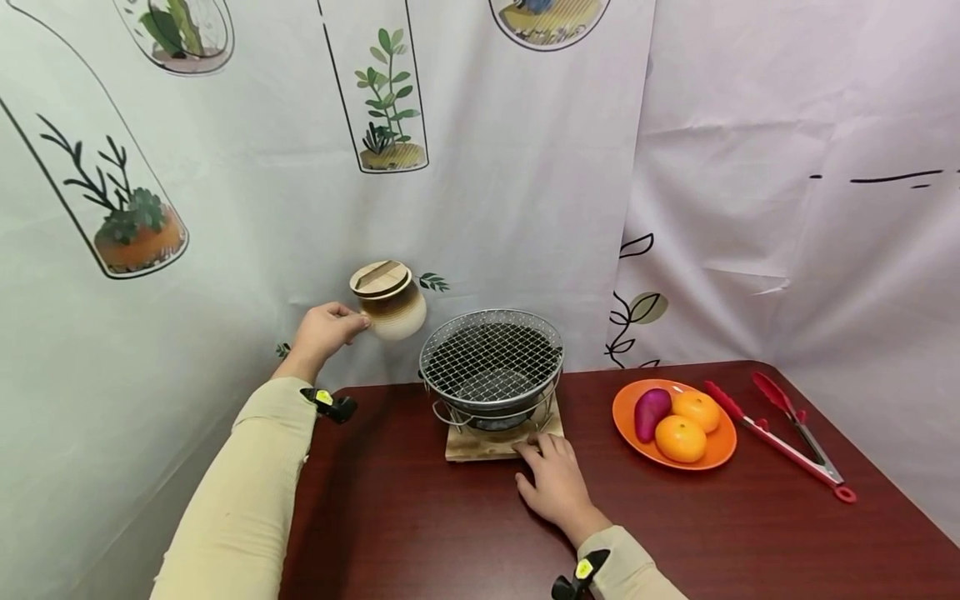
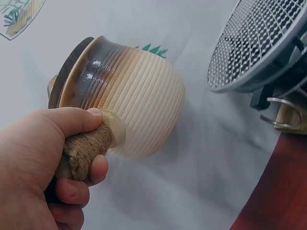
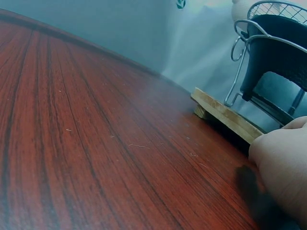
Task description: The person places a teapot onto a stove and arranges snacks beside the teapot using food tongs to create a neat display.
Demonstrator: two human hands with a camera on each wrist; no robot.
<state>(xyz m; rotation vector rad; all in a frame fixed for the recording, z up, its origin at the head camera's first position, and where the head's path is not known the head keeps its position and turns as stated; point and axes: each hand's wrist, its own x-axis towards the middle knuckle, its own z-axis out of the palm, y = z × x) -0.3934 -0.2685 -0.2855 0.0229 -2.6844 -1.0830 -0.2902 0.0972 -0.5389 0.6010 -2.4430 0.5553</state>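
Since the left hand (image 1: 324,335) grips only the handle (image 2: 88,147), tilting could drop the lid (image 1: 380,278) off the pot (image 1: 399,318) beyond it; the right hand (image 1: 557,483), loosely extended, touches the board (image 1: 480,448) ahead.

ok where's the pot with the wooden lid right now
In the head view, the pot is held up left of the round grill, its twine-wrapped handle gripped by the left hand.
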